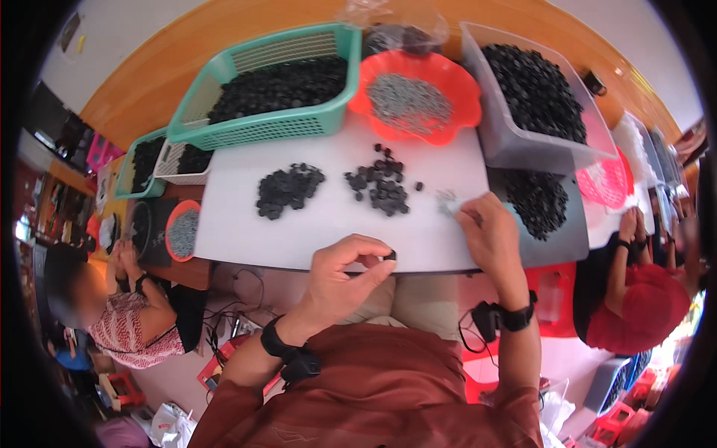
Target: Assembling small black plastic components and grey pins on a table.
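My left hand [345,270] pinches a small black round piece [390,255] between thumb and forefinger, just over the board's near edge. My right hand [490,233] is closed, its fingertips together beside a little scatter of thin silvery pins [446,200]; whatever sits between those fingertips is too small to make out. Both hands are over a white board [314,243]. On it lie a heap of flat black pieces [287,189] to the left and a heap of chunkier black knobs [382,183] in the middle.
Along the back stand a green basket [276,131] of black pieces, a red scalloped bowl [467,112] of silvery pins and a clear bin [523,149] of black pieces. More black pieces [538,201] lie right. People [142,313] [646,306] sit at either side.
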Tool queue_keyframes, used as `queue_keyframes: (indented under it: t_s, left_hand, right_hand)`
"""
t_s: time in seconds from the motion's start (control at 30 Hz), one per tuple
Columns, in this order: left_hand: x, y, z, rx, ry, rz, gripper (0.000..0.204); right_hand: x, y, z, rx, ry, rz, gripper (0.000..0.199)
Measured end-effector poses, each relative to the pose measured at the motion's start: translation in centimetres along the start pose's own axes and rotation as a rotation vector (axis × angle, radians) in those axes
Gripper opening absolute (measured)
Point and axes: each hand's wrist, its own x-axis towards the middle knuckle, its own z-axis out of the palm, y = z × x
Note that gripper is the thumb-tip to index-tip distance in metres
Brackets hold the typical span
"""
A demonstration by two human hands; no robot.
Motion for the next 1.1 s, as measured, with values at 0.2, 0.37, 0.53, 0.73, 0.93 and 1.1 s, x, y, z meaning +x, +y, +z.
queue_keyframes:
  t_s: [0.2, 0.37, 0.53, 0.73, 0.93, 1.1]
  left_hand:
    - [1.6, 1.5, -2.4, 0.107, 0.059, 0.056, 0.018]
    - [3.8, 3.3, -5.9, 0.283, 0.156, 0.099, 0.017]
    - [7.9, 5.3, -10.1, 0.522, 0.329, 0.133, 0.018]
    - [14.4, 6.2, -17.0, 0.855, 0.480, 0.144, 0.019]
    - [13.1, 5.3, -16.1, 0.951, 0.440, 0.248, 0.021]
    - [10.5, 3.6, -13.1, 0.951, 0.365, 0.319, 0.019]
  right_hand:
    - [-0.6, 0.0, -0.9, 0.212, -0.006, 0.083, 0.008]
    - [-0.7, -0.2, -0.7, 0.239, 0.009, 0.047, 0.008]
    - [-1.2, -0.1, -0.8, 0.253, 0.060, -0.039, 0.008]
    - [-1.5, -0.4, -0.9, 0.293, 0.123, -0.054, 0.009]
    - [-2.3, 0.2, -0.7, 0.268, 0.183, -0.072, 0.009]
    - [-2.7, 0.6, -0.1, 0.300, 0.226, -0.117, 0.010]
